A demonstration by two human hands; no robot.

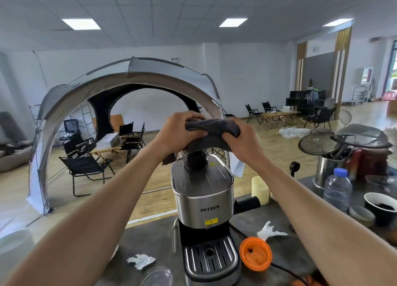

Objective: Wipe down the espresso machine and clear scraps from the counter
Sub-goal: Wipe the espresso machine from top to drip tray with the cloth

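Both hands gripping dark cloth (211, 133), left hand (182, 131) and right hand (240, 141) fingers curling tight around it. Cloth hanging directly above espresso machine (203, 197) top knob (196, 160), machine standing on desk (150, 240); scraps (140, 261) lying below.

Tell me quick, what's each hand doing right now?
Left hand: closed on the dark cloth.
Right hand: closed on the same cloth.
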